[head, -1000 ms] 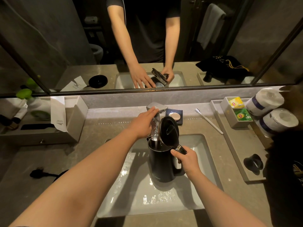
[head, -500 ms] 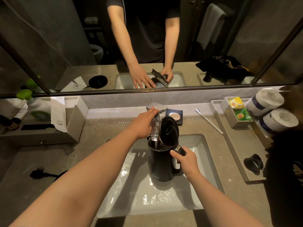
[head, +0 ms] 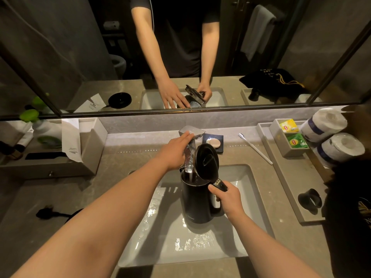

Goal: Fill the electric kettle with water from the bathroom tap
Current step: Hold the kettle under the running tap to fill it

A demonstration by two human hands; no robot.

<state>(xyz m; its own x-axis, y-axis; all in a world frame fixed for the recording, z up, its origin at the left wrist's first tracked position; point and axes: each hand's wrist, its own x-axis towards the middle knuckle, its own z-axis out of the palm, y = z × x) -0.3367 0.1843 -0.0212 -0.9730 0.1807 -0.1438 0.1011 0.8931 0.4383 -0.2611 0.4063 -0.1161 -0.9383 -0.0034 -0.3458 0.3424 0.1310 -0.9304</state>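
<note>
A black electric kettle (head: pixel 195 201) is held upright inside the white sink (head: pixel 236 243), with its lid (head: pixel 206 160) flipped up. My right hand (head: pixel 227 196) grips the kettle's handle from the right. A stream of water (head: pixel 189 163) runs from the chrome tap (head: pixel 197 133) down into the open kettle. My left hand (head: pixel 173 151) rests on the tap, its fingers laid over the tap's left side.
A soap dish (head: pixel 213 142) sits behind the tap and a white toothbrush (head: pixel 256 148) lies to its right. At the right stand a tray (head: pixel 287 177) with tea bags (head: pixel 295 141), toilet rolls (head: pixel 341 147) and a black ring (head: pixel 309 201). A plug (head: pixel 46 213) lies on the left counter.
Almost nothing differs. Water keeps running into the kettle and both hands stay where they were; the kettle sits very slightly higher.
</note>
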